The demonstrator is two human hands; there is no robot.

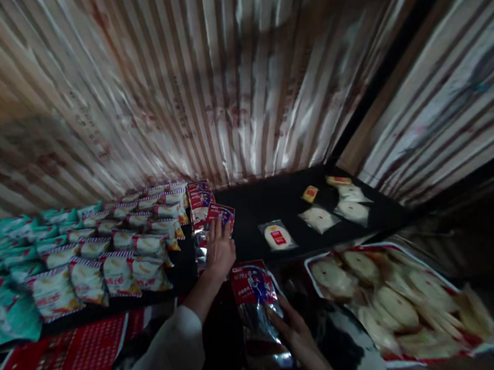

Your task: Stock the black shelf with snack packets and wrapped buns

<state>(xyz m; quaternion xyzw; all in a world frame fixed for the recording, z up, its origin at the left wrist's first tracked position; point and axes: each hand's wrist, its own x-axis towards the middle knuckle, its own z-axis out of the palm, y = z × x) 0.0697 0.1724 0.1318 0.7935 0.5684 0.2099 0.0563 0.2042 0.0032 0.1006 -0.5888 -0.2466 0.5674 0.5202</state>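
My left hand (220, 251) reaches over the black table, its fingers over the front of a red packet (227, 210) with a blue figure. That packet leans at the right side of a row of similar red packets (199, 199); how the hand grips its lower part is hidden. Closer to me, my right hand (299, 332) holds a red and silver packet (255, 290) by its right side. Whether more packets lie beneath it, I cannot make out.
White packets with striped edges (119, 275) stand in rows at left, beyond them teal packets (17, 314). Flat round packaged breads (278, 236) and small yellow packs (310, 193) lie to the right. An open box (399, 243) holds more breads. A corrugated wall (222, 84) rises behind.
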